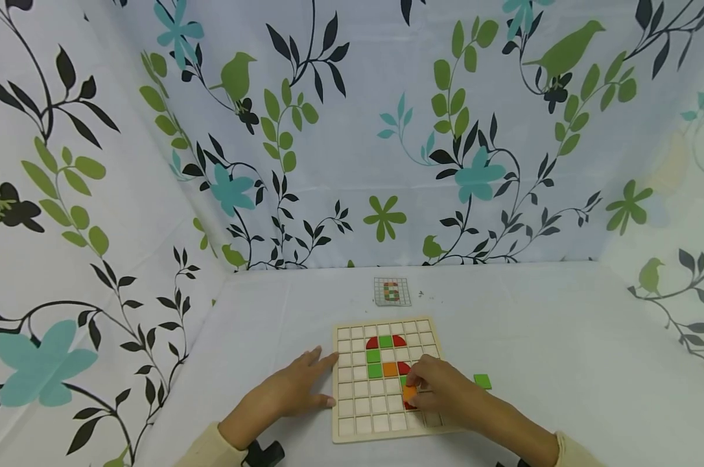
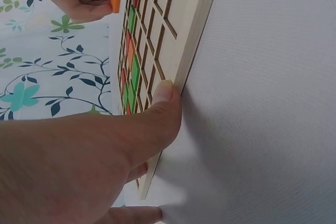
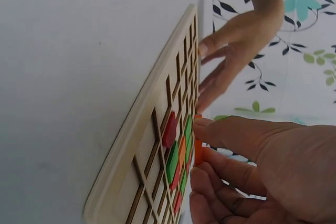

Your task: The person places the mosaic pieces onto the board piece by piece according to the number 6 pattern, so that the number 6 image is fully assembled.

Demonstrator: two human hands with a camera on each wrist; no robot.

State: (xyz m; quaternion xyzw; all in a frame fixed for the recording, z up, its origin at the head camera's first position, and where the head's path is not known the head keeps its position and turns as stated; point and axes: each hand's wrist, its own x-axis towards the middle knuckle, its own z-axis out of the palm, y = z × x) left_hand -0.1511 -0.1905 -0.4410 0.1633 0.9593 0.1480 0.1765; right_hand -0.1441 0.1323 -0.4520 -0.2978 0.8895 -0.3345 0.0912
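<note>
A wooden grid board [image 1: 352, 427] lies on the white table, with green, red and orange tiles set in some of its squares. My right hand [image 1: 445, 392] pinches an orange tile [image 2: 116, 0] between thumb and fingertips, held just above the board's lower right part. Along the left edge, my left hand [image 1: 296, 383] rests with its fingers spread. In the left wrist view, its thumb presses on the board's rim. Seated tiles include a green square [image 1: 375, 370], an orange square [image 1: 389, 369] and a red rounded piece [image 1: 398, 340]. My right fingers partly cover a red tile [image 1: 409, 407].
One loose green tile [image 1: 482, 381] lies on the table to the right of the board. Behind the board is a small card [image 1: 392, 292] printed with a coloured grid pattern. A patterned curtain [image 1: 352, 162] surrounds the table at the back and sides.
</note>
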